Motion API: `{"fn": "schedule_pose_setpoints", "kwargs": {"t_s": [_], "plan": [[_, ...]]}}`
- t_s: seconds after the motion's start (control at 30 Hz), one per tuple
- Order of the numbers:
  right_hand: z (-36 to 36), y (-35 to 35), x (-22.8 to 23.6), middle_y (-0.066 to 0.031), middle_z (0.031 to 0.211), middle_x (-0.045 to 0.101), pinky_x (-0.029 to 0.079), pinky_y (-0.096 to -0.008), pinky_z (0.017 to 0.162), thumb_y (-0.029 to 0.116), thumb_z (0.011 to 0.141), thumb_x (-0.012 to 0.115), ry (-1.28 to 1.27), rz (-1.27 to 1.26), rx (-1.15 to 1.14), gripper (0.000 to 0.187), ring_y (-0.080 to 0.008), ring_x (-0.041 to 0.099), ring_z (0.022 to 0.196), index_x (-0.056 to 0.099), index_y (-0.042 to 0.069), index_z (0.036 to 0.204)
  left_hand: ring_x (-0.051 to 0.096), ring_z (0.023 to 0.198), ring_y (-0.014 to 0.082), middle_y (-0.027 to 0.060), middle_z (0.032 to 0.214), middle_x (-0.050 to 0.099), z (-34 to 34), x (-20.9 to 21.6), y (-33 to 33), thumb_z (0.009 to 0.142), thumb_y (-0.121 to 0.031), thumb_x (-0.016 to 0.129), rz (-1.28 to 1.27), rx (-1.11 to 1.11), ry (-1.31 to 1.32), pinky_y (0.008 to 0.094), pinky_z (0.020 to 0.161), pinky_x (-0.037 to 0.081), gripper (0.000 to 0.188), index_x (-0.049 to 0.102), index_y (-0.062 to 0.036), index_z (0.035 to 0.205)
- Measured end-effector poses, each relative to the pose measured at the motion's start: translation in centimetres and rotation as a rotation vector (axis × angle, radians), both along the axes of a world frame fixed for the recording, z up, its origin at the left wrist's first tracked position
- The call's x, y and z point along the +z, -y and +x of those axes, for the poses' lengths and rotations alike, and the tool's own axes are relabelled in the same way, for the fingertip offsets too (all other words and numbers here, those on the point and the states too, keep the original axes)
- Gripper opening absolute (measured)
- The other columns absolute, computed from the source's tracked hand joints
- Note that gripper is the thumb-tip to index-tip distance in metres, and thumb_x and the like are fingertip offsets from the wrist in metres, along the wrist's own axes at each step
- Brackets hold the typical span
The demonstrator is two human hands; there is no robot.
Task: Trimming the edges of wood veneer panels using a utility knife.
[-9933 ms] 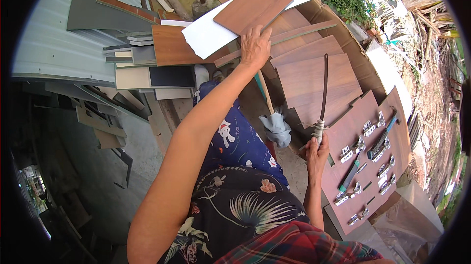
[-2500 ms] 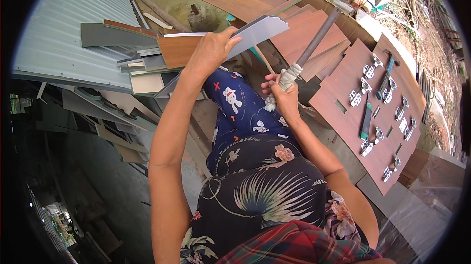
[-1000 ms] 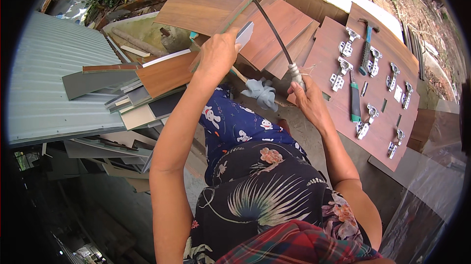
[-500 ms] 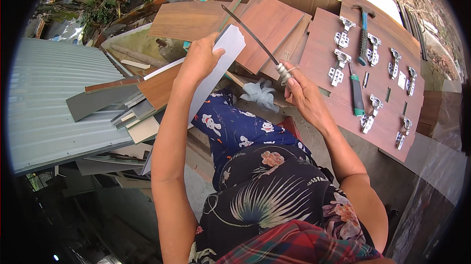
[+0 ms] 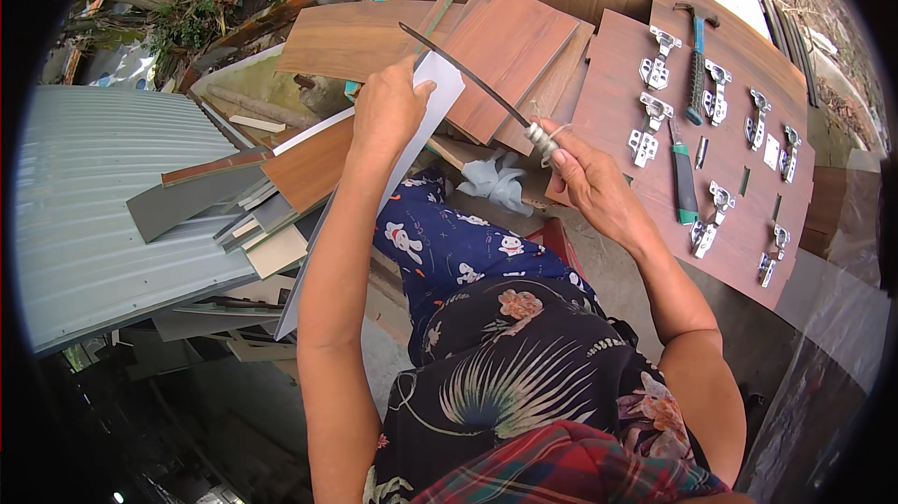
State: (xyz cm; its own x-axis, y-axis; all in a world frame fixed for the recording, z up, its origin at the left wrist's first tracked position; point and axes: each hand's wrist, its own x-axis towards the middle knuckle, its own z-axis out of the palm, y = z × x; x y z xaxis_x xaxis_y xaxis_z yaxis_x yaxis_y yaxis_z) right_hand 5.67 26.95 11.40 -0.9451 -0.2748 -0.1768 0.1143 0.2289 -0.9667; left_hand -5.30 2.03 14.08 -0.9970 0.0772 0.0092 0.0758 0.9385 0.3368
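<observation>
My left hand (image 5: 389, 111) is closed around the upper part of a long white board (image 5: 436, 97), with the thumb over its right edge. The board slants from upper right to lower left, partly behind my left forearm. In my right hand (image 5: 599, 184) is a long thin dark blade (image 5: 472, 76), gripped by its handle (image 5: 541, 141), which is wrapped in pale cord or wire. The blade points up and left. Its tip lies just above the board's far end in the picture; whether it touches the board I cannot tell.
On the right, a brown wood panel (image 5: 608, 64) bears several metal hinges (image 5: 659, 59), a hammer (image 5: 696, 64) and a green-and-black handled tool (image 5: 684, 184). More boards (image 5: 514, 55) lie ahead. Offcuts (image 5: 309, 167) are piled at left beside a corrugated sheet (image 5: 122, 204). A grey crumpled cloth (image 5: 496, 181) lies between.
The blade has swung lower and to the left, its tip nearer the board's far end. The white board has tilted, showing less of its face.
</observation>
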Motion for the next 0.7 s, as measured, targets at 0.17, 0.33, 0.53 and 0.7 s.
{"fn": "schedule_pose_setpoints", "kwargs": {"t_s": [0.17,0.33,0.53,0.7], "plan": [[-0.6,-0.6,0.5,0.0,0.078,0.046,0.04,-0.0228,0.055,0.025,0.108,0.038,0.026,-0.005,0.068,0.043,-0.0069,0.045,0.064,0.044,0.012,0.148,0.065,0.094,0.0463,0.0288,0.092,0.068,0.0,-0.2,0.4,0.085,-0.019,0.07,0.019,-0.015,-0.01,0.0526,0.084,0.05,0.027,0.065,0.0027,0.101],[-1.5,-0.3,0.4,0.0022,0.071,0.045,0.037,-0.0223,0.052,0.029,0.108,0.038,0.044,0.023,0.061,0.044,-0.0056,0.041,0.06,0.043,0.013,0.149,0.065,0.097,0.0431,0.0265,0.099,0.069,0.2,0.0,0.2,0.085,-0.017,0.07,0.001,0.006,0.029,0.0473,0.086,0.05,0.035,0.066,-0.0022,0.116],[-4.7,1.5,0.4,0.0019,0.069,0.044,0.036,-0.0224,0.052,0.029,0.108,0.036,-0.031,0.0,0.123,0.045,-0.0055,0.038,0.058,0.042,0.014,0.15,0.064,0.098,0.0437,0.0259,0.1,0.069,0.6,0.0,-0.3,0.084,-0.016,0.07,0.005,0.002,0.009,0.0483,0.086,0.049,0.038,0.065,-0.0043,0.12],[-6.2,3.3,1.0,-0.0022,0.072,0.045,0.043,-0.0305,0.063,0.023,0.106,0.038,-0.072,-0.056,0.128,0.044,-0.0123,0.046,0.065,0.045,0.005,0.145,0.064,0.098,0.044,0.0263,0.099,0.068,0.5,0.3,-0.3,0.085,-0.017,0.069,-0.008,0.022,0.034,0.0487,0.086,0.049,0.038,0.065,-0.0054,0.12]]}}
